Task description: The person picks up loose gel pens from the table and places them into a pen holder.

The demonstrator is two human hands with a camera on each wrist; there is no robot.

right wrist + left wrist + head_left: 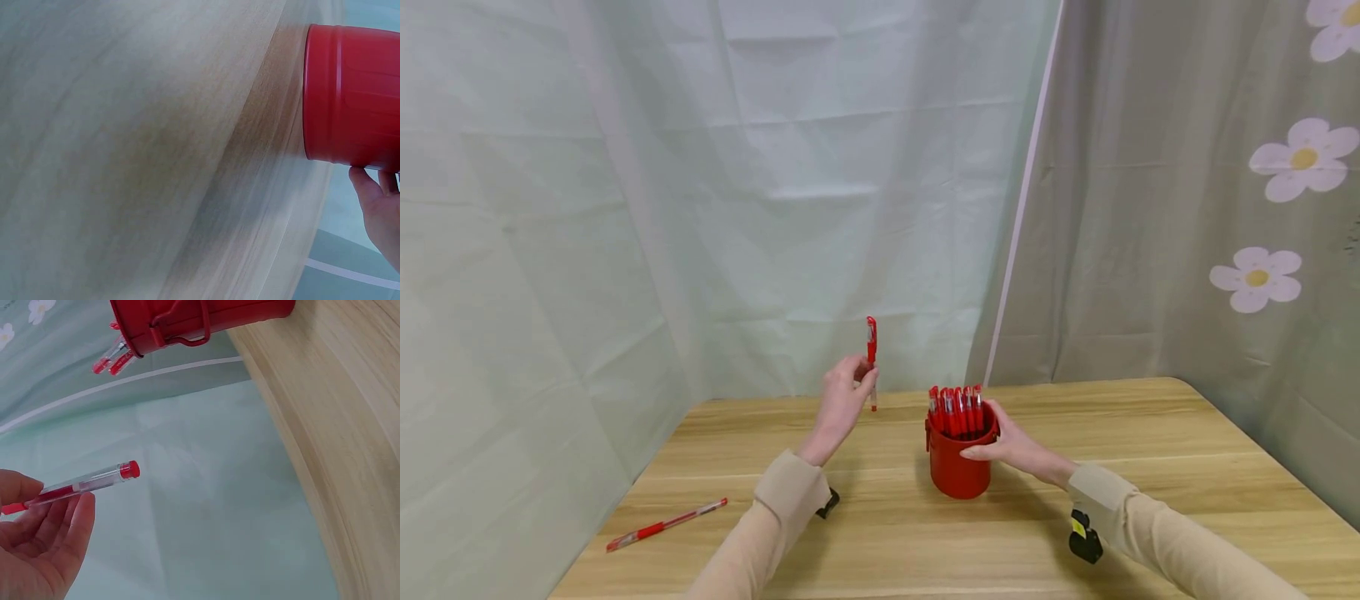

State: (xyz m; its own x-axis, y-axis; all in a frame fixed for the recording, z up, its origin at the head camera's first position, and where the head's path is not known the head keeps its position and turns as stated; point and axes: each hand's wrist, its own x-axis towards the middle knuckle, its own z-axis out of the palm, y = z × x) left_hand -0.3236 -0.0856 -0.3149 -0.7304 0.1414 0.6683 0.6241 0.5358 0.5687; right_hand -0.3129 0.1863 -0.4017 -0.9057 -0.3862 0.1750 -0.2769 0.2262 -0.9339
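My left hand [848, 392] pinches a red gel pen [872, 340] between thumb and fingers, held upright above the table, red-capped end up. In the left wrist view the clear barrel of the pen [100, 481] points away from the fingers. To its right a red metal bucket [958, 468] stands upright on the table, with several red-capped pens [958, 412] leaning in it. My right hand [1018, 446] grips the bucket's right side near the rim, thumb in front and fingers behind. The right wrist view shows the bucket [356, 97] with the right hand [382, 212] against its side.
Another red pen [667, 523] lies on the wooden table [880, 533] at the front left. Pale green curtain [850, 192] hangs behind the table, with a grey flowered curtain [1120, 233] at the right.
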